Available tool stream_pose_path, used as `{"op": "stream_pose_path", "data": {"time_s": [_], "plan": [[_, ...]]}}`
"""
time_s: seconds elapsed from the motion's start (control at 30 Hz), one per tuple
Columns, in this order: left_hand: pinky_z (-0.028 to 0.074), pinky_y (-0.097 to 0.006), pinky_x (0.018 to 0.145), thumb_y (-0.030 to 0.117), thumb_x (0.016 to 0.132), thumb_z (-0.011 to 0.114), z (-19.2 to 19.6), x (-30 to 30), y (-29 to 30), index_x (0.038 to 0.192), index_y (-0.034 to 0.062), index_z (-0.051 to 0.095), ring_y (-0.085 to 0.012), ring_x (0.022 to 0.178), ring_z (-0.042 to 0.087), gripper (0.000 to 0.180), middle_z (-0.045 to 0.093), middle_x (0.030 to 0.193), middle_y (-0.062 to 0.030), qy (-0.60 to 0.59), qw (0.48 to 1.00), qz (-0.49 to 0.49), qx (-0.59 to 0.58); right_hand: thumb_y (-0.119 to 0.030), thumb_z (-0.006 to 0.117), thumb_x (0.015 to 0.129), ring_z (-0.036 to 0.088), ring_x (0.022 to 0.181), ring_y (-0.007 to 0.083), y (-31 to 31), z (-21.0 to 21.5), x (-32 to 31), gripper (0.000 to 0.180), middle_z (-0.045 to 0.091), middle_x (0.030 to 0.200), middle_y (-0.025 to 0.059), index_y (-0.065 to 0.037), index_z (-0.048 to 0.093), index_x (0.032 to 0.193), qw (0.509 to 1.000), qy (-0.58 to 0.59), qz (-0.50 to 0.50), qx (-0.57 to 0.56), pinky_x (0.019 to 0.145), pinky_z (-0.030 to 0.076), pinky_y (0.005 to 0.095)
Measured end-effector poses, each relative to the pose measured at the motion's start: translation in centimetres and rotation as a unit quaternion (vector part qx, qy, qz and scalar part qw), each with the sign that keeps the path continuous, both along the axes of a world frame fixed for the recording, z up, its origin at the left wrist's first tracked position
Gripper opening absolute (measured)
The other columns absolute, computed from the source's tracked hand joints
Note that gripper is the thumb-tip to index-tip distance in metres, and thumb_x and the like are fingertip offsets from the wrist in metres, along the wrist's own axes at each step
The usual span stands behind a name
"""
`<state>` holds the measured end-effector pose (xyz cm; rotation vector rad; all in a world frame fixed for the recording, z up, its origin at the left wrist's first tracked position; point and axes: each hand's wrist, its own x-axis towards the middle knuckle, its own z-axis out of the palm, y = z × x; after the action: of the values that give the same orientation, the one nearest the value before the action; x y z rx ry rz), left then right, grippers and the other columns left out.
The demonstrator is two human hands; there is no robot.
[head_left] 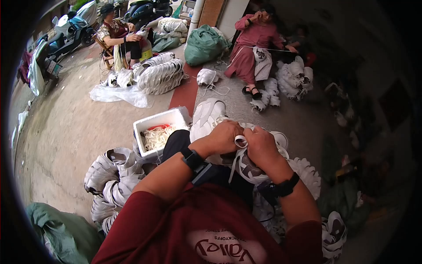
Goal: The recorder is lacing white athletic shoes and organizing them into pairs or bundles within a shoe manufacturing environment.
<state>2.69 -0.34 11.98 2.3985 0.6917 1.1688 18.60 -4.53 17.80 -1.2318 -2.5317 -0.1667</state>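
Above my lap, my left hand (224, 137) and my right hand (262, 146) meet with fingers closed on a white shoelace (240, 141). A flat loop of it stands up between them, and a loose end hangs down. Beneath the fingers lies a white shoe upper (252, 171) with a grey-brown inside, partly hidden by my right hand. More white shoe uppers (206, 115) lie across my knees, just beyond my left hand. My fingertips are partly covered by the knuckles. A dark wristband sits on each wrist.
A white foam box (137, 132) of loose laces stands left of my knees. Stacked shoe uppers (103, 171) are at my left, with more (307, 176) at my right. A green sack (61, 233) lies lower left. Two people (118, 33) sit farther off among shoe piles.
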Motion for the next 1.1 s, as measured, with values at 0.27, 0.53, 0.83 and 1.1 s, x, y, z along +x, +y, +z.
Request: {"op": "stream_pose_path", "data": {"time_s": [0.27,0.53,0.83,1.1], "plan": [[0.046,-0.034,0.075,0.008,0.074,0.057,1.1,-0.1,0.1,0.095,0.0091,0.065,-0.0304,0.085,0.059,0.023,0.061,0.084,-0.0108,-0.116,0.978,-0.043,-0.171,-0.007,0.055,0.068,0.053,0.057,0.0272,-0.3,-0.4,0.5,0.007,0.051,0.066,0.0126,-0.003,0.052,0.073,0.978,-0.089,0.005,0.187,0.051,0.044,0.0349],[0.047,-0.028,0.07,-0.002,0.073,0.057,0.3,-0.7,1.1,0.092,0.0018,0.065,-0.0181,0.075,0.061,0.021,0.064,0.082,-0.0083,-0.083,0.943,-0.117,-0.3,-0.008,0.056,0.067,0.054,0.056,0.0262,-0.5,-0.8,0.4,0.005,0.052,0.059,0.0109,-0.006,0.054,0.063,0.98,-0.104,-0.009,0.167,0.054,0.044,0.0357],[0.05,-0.038,0.069,0.015,0.064,0.063,1.8,2.2,0.6,0.067,0.0057,0.063,-0.0307,0.075,0.063,0.01,0.064,0.074,-0.0135,0.195,0.96,0.203,0.002,-0.008,0.055,0.067,0.06,0.058,0.0323,-3.7,1.0,0.9,0.009,0.057,0.057,0.0157,-0.005,0.058,0.06,0.999,0.019,-0.006,-0.036,0.055,0.047,0.0431],[0.047,-0.038,0.065,0.0,0.062,0.055,2.3,1.3,0.3,0.073,0.0013,0.06,-0.0309,0.068,0.058,0.012,0.06,0.076,-0.0131,0.095,0.974,0.156,0.132,-0.01,0.055,0.07,0.058,0.055,0.033,-6.0,-2.4,-1.1,0.007,0.054,0.056,0.0146,-0.003,0.053,0.07,0.976,0.193,0.094,0.042,0.053,0.047,0.0414]]}}
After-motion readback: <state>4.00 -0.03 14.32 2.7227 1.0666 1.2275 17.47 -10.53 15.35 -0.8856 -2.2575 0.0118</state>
